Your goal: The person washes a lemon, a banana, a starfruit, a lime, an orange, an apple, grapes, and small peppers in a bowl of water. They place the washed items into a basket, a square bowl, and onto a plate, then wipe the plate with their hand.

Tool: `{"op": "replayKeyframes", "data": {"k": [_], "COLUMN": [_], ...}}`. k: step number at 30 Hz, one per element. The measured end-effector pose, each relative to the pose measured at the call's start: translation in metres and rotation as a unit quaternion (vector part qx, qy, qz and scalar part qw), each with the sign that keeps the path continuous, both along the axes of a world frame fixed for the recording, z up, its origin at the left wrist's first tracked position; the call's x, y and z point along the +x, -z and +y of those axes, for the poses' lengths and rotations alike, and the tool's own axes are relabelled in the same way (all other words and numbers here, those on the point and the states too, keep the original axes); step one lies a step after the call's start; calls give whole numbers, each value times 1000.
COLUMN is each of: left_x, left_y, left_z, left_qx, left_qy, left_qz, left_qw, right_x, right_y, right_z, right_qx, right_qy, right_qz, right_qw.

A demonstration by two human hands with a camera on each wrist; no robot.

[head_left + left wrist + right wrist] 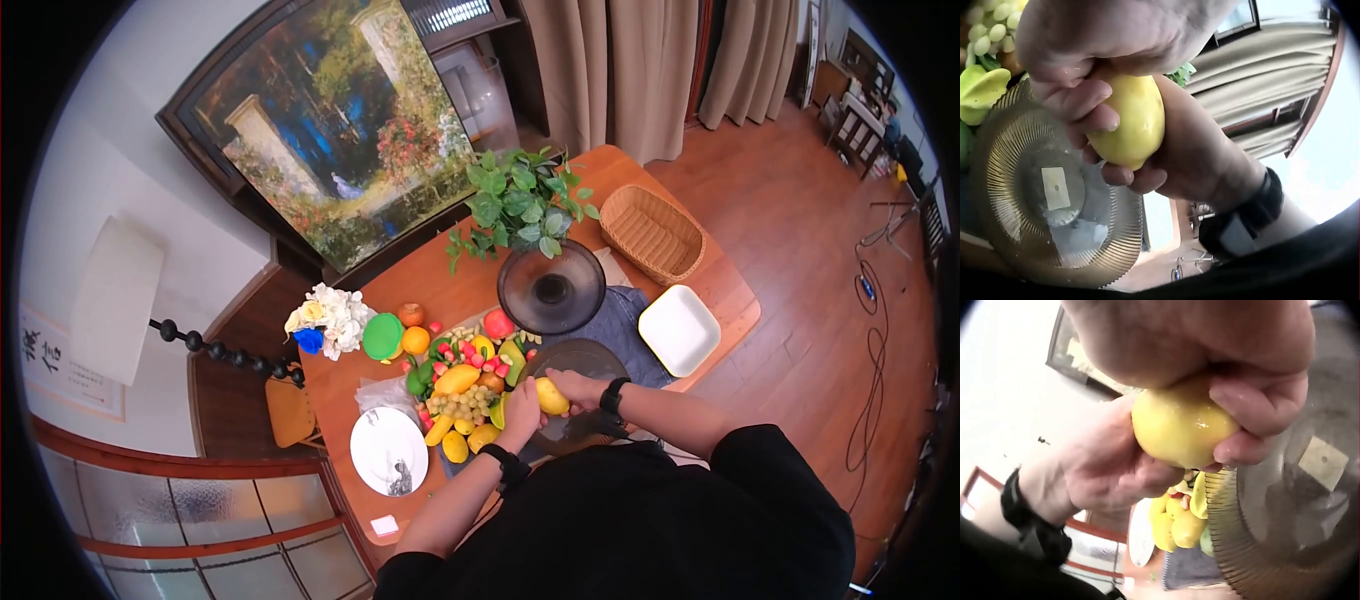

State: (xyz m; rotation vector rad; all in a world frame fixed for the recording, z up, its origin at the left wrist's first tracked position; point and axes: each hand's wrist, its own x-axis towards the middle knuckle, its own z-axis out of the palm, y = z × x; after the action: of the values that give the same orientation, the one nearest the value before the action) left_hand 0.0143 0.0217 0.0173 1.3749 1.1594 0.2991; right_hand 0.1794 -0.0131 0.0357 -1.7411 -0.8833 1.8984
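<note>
A wet, smooth, oval yellow fruit (550, 396) is held between both hands, over a ribbed clear glass bowl (598, 362). In the left wrist view, the curled fingers of my left hand (1116, 37) grip one side of the fruit (1132, 125). My right hand (1210, 337) grips it from the other side, its fingers bent round the skin in the right wrist view. The palms hide part of the fruit. A pale square label (1055, 187) shows on the bowl's bottom. Left of the hands lies a fruit pile with grapes (462, 404) and a star fruit (982, 94).
A dark glass dish (520, 310) stands beyond the bowl, near a leafy plant (515, 200). A wicker basket (650, 232) and a white square tray (680, 330) are at the right. A white plate (380, 445) lies left, below a green round lid (383, 336) and flowers (340, 318).
</note>
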Motion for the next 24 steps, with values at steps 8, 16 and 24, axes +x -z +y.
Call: {"op": "replayKeyframes", "data": {"k": [8,16,24], "left_x": [-1,-10,-5], "left_y": [2,34,28], "left_z": [3,-9,-2], "left_qx": [-303,-355,-311], "left_qy": [9,-2,-64], "left_qz": [-28,-24,9], "left_qw": [952,935,948], "right_x": [-13,24,38], "right_y": [19,59,122], "right_z": [-15,-17,-10], "right_qx": [57,165,207], "right_qy": [77,-153,-96], "right_qz": [-107,-271,-421], "right_qw": [990,936,878]}}
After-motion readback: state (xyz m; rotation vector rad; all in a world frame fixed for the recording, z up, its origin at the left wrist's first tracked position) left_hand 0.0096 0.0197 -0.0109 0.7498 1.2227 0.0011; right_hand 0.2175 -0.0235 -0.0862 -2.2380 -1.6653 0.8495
